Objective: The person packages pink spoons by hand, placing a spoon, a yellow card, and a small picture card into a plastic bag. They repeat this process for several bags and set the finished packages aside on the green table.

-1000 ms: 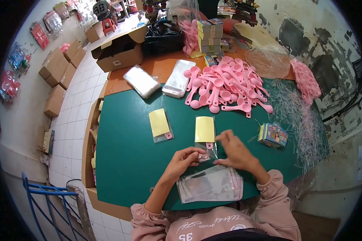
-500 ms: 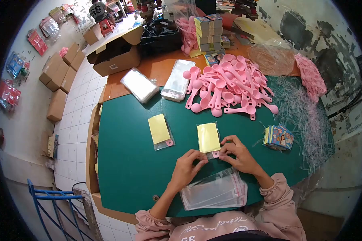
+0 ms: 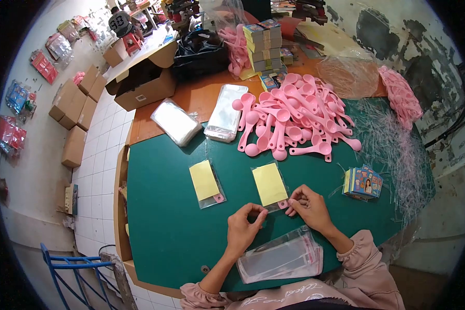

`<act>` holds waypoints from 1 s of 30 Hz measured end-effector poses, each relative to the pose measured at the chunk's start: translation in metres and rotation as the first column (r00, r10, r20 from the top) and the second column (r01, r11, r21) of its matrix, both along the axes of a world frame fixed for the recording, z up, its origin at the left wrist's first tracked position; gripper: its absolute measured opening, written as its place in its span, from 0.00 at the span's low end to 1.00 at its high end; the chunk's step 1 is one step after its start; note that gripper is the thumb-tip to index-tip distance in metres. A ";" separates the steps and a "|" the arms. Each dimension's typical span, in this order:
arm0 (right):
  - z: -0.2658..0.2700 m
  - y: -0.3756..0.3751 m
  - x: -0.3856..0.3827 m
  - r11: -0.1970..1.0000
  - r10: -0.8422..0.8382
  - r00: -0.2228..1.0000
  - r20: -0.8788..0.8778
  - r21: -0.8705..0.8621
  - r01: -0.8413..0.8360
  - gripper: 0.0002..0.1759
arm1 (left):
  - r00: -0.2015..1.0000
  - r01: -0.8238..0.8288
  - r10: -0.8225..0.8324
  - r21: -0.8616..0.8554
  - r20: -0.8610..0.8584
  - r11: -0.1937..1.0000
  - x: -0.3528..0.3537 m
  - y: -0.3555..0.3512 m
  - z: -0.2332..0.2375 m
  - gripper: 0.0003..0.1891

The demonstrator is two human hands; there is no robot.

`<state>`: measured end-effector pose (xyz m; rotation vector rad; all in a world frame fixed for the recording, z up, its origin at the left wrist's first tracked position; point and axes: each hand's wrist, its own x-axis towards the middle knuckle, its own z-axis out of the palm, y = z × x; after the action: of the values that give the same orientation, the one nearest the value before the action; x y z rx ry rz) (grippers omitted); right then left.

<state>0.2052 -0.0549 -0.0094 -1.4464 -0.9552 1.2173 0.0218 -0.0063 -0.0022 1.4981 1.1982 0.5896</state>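
Observation:
A clear plastic bag (image 3: 257,175) lies on the green tabletop with a yellow card (image 3: 269,184) inside. From under the card's lower edge shows the pink handle end (image 3: 283,204) of a spoon. My left hand (image 3: 245,227) pinches at the bag's lower left corner, thumb against forefinger. At the lower right corner, beside the pink handle end, my right hand (image 3: 311,209) is pinched closed too. A second filled bag (image 3: 210,204) with a yellow card lies to the left. Flat empty bags (image 3: 279,258) with a seal strip are stacked below my hands.
Pink measuring spoons (image 3: 294,116) are heaped at the back, with two stacks of clear bags (image 3: 176,122) to their left. Printed cards (image 3: 363,183) sit at right beside shredded plastic strands (image 3: 392,160). An open carton (image 3: 144,93) and banded card stacks (image 3: 264,46) stand farther back.
My hands have spread slightly apart along the bag's lower edge. The whole view has shifted a little, and the bag now looks more tilted.

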 end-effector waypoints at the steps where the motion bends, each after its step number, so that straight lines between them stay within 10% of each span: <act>1: 0.000 0.000 0.000 1.000 -0.003 1.000 0.003 0.000 0.003 0.06 | 1.000 -0.019 0.019 -0.005 -0.008 1.000 0.001 0.000 -0.001 0.08; 21: 0.000 -0.001 -0.002 0.999 0.042 0.997 0.060 0.022 -0.044 0.19 | 0.992 0.095 -0.091 0.048 -0.089 0.994 0.000 -0.001 0.001 0.20; 24: -0.007 -0.002 0.000 0.995 0.085 0.993 0.076 0.042 -0.088 0.18 | 0.983 0.043 0.006 0.261 -0.181 0.965 0.002 -0.004 0.010 0.24; 26: -0.001 -0.002 -0.002 0.994 0.095 0.988 0.122 0.044 -0.101 0.17 | 0.874 0.467 -0.210 0.635 -0.438 0.615 0.001 0.000 0.004 0.30; 30: 0.002 -0.003 -0.003 0.989 0.060 0.972 0.228 0.117 -0.089 0.14 | 0.638 0.669 -0.042 0.528 -0.769 0.523 -0.012 0.014 0.000 0.37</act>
<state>0.2018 -0.0581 -0.0069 -1.4780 -1.2285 1.0411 0.0096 0.0079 -0.0017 2.8898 1.0680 0.2083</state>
